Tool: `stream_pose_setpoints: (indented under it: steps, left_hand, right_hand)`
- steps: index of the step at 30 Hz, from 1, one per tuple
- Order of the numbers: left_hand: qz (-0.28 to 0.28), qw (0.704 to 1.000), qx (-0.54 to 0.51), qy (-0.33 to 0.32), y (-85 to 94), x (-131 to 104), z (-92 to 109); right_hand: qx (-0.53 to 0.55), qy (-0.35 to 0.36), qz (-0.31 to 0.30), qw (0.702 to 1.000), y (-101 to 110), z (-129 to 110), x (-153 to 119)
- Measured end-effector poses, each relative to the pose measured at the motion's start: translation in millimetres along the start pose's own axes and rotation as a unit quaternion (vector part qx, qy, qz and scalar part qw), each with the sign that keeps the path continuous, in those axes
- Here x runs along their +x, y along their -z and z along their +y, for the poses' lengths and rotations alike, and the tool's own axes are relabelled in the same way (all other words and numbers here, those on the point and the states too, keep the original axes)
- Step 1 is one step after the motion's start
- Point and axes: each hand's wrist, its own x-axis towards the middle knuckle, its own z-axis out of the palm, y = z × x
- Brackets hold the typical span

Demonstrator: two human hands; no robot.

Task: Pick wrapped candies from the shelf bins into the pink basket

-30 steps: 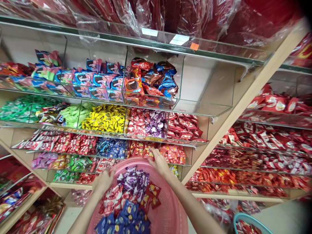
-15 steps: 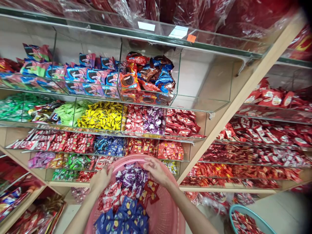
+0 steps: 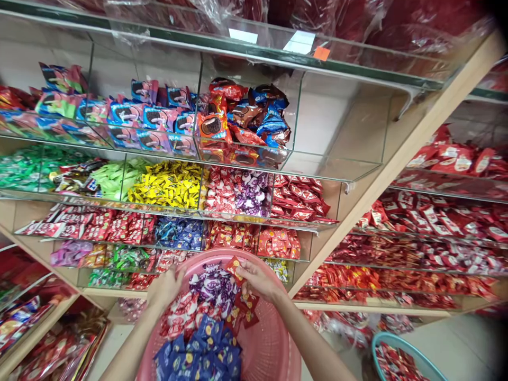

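Note:
A pink plastic basket is in front of me at the bottom middle, its far rim close to the lower shelves. My left hand is closed on the basket's left rim. Between the fingers of my right hand is a red candy packet, held over the basket's far right side. Inside lie purple-and-white wrapped candies, red-and-white candies on the left, dark blue packets nearest me, and a few red packets under my right hand.
Glass-fronted shelves hold yellow candies, blue packets, red packets and orange-red packets. Cookie packs sit higher up. A slanting wooden post divides the shelving. A teal basin with red candies stands at the lower right.
My right hand now shows a red packet raised between its fingers near the far rim. My left hand stays on the rim. The view has shifted slightly.

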Motion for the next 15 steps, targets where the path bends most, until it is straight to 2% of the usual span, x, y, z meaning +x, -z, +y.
stream_pose_setpoints:
  steps: [3, 5, 7, 11, 15]
  left_hand:
    - [0.004, 1.0, 0.002, 0.006, 0.3, -0.3, 0.4]
    - [0.004, 1.0, 0.001, 0.008, 0.8, -0.7, 0.8]
    - [0.001, 1.0, -0.003, 0.008, 1.5, -1.0, 1.3]
    - [0.003, 1.0, -0.014, 0.007, 2.5, -1.5, 1.9]
    - [0.004, 1.0, -0.015, 0.007, 3.2, -2.2, 1.7]
  right_hand:
    - [-0.083, -0.031, 0.02, 0.996, 6.6, 12.0, 1.8]
    - [-0.12, -0.054, -0.011, 0.991, 11.2, 15.2, 1.0]
    - [-0.171, -0.07, -0.068, 0.98, 14.3, 14.2, -1.4]
    - [-0.328, -0.116, -0.166, 0.923, 14.8, 9.0, -7.1]
    - [-0.395, -0.181, -0.226, 0.872, 10.5, 12.5, -7.4]
